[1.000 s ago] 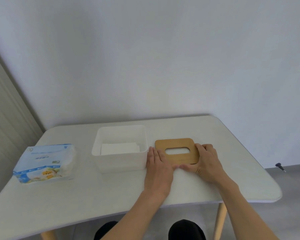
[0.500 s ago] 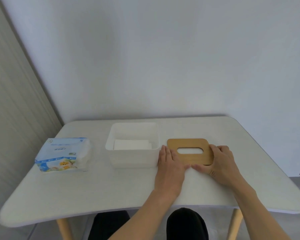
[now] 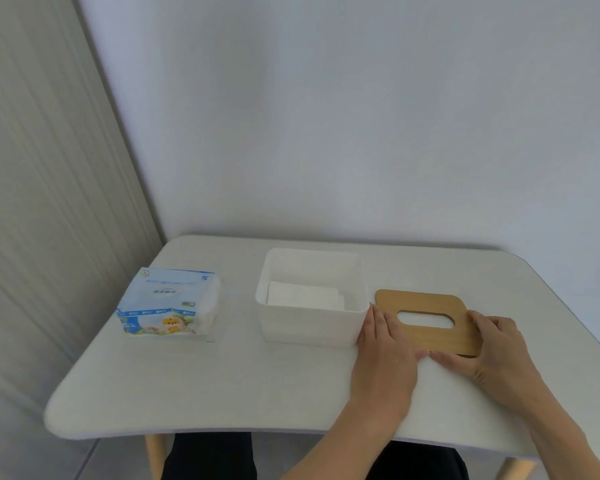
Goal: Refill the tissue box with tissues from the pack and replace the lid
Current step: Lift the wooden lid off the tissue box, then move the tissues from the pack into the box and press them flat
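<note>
The white tissue box (image 3: 310,325) stands open in the middle of the table, with a low stack of white tissues (image 3: 305,299) inside. Left of it lies the blue-and-white tissue pack (image 3: 168,306), sealed as far as I can see. The wooden lid (image 3: 426,303), with an oval slot, lies flat on the table to the right of the box. My left hand (image 3: 385,355) rests flat, its fingers over the lid's front left edge and beside the box wall. My right hand (image 3: 489,351) grips the lid's front right corner, thumb along the front edge.
The white table (image 3: 194,386) has rounded corners and wooden legs, and stands against a plain wall. A ribbed curtain or panel (image 3: 49,202) runs along the left side. Bare tabletop lies in front of the box and the pack.
My view has swung to the left, so the table sits further right in the frame. Both hands stay on the lid, and the box, pack and lid have not moved.
</note>
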Tool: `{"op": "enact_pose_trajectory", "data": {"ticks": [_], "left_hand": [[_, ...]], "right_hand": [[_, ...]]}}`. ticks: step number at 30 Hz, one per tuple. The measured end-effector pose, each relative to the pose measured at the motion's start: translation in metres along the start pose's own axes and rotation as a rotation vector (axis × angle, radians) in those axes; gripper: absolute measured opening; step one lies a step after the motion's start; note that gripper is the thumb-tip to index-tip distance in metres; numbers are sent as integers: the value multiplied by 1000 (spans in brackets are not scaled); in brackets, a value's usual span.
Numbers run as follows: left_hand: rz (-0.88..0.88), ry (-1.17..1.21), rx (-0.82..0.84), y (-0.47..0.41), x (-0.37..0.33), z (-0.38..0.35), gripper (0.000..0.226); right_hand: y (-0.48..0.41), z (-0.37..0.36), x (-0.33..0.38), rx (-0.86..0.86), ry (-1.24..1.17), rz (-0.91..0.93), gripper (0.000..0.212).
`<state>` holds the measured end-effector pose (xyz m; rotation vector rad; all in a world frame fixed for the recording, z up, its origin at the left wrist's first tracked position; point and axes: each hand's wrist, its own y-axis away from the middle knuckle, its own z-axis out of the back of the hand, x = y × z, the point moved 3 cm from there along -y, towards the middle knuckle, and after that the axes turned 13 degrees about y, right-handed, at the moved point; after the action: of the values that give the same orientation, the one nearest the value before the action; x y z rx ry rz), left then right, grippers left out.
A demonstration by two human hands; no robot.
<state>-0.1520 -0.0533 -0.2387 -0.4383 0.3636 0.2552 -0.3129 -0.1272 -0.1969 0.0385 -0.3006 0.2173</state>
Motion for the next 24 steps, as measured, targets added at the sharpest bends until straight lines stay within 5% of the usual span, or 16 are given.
{"op": "enact_pose_trajectory", "data": {"ticks": [4,9,13,16,20,24], "left_hand": [[-22,39,-95,1,0,-2,98],[-81,109,20,2,-8,-1,135],[-144,407,70,3,-15,44,68],[-188,596,124,3,-22,92,58],[-173,664,6,7,-16,162,75],[-145,650,-88,7,19,203,56]], "right_hand": [[1,-1,-1,30,-17,-34,112],[6,8,4,58,-56,-100,140],[5,17,-1,-44,-124,-100,148],[15,37,19,-208,-246,-86,128],[34,60,74,-249,-358,57,35],[48,60,130,-269,-479,215,26]]}}
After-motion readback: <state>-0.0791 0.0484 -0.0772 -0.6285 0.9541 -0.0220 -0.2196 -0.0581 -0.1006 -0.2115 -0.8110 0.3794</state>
